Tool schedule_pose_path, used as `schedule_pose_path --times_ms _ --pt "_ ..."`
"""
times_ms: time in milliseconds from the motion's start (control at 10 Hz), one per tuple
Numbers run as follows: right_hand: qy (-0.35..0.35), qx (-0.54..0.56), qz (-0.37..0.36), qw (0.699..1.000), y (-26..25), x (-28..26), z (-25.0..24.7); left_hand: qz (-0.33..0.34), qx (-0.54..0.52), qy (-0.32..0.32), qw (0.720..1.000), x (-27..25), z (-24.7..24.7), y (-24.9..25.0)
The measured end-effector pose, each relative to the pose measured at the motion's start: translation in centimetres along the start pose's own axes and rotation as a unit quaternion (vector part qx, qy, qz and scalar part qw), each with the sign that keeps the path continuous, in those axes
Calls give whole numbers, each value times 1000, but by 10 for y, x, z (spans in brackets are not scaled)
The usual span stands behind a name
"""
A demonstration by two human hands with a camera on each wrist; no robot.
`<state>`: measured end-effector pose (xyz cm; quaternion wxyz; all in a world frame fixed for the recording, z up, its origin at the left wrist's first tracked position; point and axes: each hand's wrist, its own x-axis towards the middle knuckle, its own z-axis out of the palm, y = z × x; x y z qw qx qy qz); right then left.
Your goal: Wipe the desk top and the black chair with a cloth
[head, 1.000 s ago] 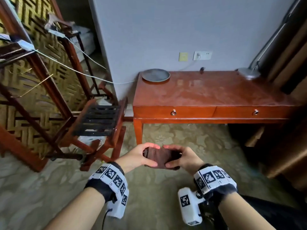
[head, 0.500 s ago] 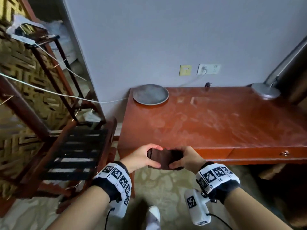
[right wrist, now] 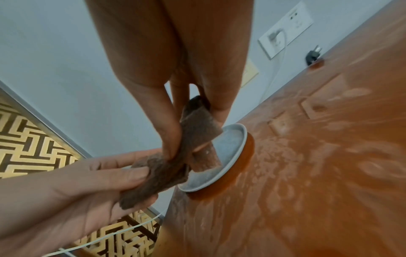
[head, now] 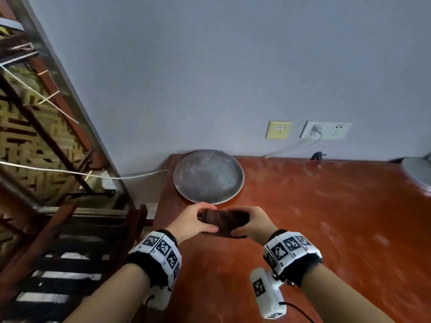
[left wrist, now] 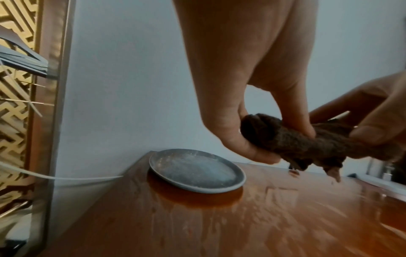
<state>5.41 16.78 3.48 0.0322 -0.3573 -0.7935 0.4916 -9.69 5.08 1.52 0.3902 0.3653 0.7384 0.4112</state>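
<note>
Above the near left part of the red-brown bench (head: 314, 217), I hold a folded brown cloth (head: 224, 221) between both hands, clear of the wood; my left hand (head: 190, 221) grips its left end, thumb beneath and fingers (left wrist: 292, 111) curled over the top, while my right hand (head: 253, 223) pinches the right end between thumb and fingers (right wrist: 167, 121); a loose corner of the cloth hangs down below my left hand in the left wrist view; both sets of fingers are closed narrowly on the fabric, neither hand free.

Just beyond the cloth, a round grey plate (head: 208, 176) lies flat on the back left corner of the bench, close to the wall; its face looks dusty, and the bench top around it shows pale smears and streaks; a black plug (head: 317, 156) sits at the back edge of the bench, and a grey lamp base (head: 418, 173) shows at the far right, cut by the frame.

On the wall above, a yellow switch plate (head: 278, 129) sits beside a white socket (head: 325, 130) with a white cord plugged in; to my left stands a wooden rack (head: 67, 229) with black slats (head: 63, 275), and a white cable (head: 70, 172) runs across it towards the bench corner.
</note>
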Motion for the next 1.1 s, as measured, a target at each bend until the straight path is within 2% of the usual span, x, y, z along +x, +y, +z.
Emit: schedule_pose_path --times_ms 200,300,400,500,600,700,800,900,1100 --pt "-2 -52 -2 999 6 111 -10 -22 12 54 998 93 -20 -14" --pt "-16 -83 -4 996 12 155 -5 -59 -10 79 995 128 -26 -27" --pt "-35 -101 -9 994 17 187 5 -100 19 113 988 149 -28 -44" --pt "-74 -141 -11 987 29 203 21 -139 104 141 975 157 -23 -58" --pt "-80 -264 -29 961 30 201 28 -108 202 162 960 155 -16 -61" --pt "15 -315 -100 944 28 197 29 14 312 174 934 151 -12 -61" --pt "1 -278 -169 946 31 197 32 37 388 140 910 152 -10 -60" --pt "-85 -304 -115 942 37 197 38 -43 392 128 910 153 -8 -61" --pt "-81 -312 -68 944 15 197 26 -56 452 94 885 150 -9 -29"
